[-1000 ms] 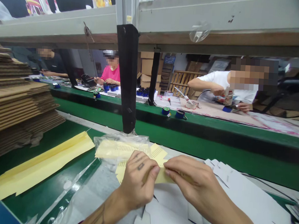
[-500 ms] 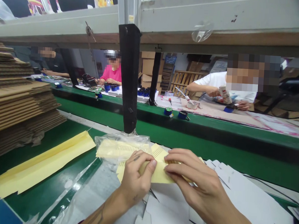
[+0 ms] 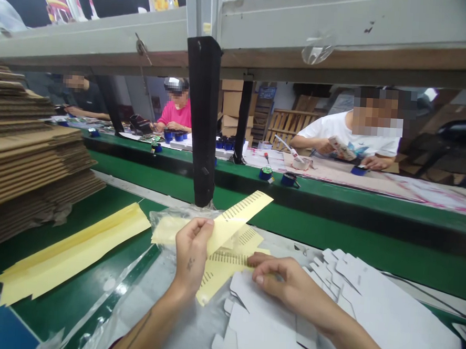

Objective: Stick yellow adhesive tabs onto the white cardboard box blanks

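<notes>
On green belt, clear bag of yellow strips

Strip lifted, hands apart
I see the left hand now raised, pinching a yellow strip clear of the yellow sheet; the right hand sits lower, no longer meeting it.

The strip in your left hand is pale yellow, with fine dark dashes lining its edge. Under your right hand the card blanks are plain white — the belt left of your left hand is green.
</notes>
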Motion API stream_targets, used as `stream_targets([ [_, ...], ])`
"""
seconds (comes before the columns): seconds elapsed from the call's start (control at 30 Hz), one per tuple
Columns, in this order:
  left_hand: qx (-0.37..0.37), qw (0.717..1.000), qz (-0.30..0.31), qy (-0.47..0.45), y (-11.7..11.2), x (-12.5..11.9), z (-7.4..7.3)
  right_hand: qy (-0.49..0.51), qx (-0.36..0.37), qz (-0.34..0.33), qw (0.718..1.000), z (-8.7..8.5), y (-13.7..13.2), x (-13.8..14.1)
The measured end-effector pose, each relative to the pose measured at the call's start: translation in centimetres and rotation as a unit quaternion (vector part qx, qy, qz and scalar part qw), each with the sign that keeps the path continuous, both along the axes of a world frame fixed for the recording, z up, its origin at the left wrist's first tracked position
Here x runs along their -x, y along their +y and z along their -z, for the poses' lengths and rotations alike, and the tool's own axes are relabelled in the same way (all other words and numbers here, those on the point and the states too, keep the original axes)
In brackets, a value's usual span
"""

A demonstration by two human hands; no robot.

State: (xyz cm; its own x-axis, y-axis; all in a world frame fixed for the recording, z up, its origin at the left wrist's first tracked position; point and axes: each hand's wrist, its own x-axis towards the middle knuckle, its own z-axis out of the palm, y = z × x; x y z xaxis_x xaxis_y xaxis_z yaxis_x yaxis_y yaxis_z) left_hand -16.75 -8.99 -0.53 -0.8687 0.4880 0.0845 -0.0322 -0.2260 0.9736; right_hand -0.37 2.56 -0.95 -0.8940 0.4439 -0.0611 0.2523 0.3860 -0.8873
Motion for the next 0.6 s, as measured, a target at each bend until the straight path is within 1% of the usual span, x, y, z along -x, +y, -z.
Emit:
stream_targets([
  [0.17,-0.005,1.000,0.004,-0.005,0.10,-0.21,0.00,-0.022,0.054,0.018,0.998,0.18,-0.31,-0.01],
  [0.43,0.001,1.000,0.001,-0.001,0.21,-0.05,0.15,-0.018,0.073,0.035,0.997,0.34,-0.79,0.03],
  [0.6,0.006,1.000,0.006,-0.003,0.23,-0.16,0.09,-0.024,0.072,0.016,0.997,0.25,-0.81,0.09],
])
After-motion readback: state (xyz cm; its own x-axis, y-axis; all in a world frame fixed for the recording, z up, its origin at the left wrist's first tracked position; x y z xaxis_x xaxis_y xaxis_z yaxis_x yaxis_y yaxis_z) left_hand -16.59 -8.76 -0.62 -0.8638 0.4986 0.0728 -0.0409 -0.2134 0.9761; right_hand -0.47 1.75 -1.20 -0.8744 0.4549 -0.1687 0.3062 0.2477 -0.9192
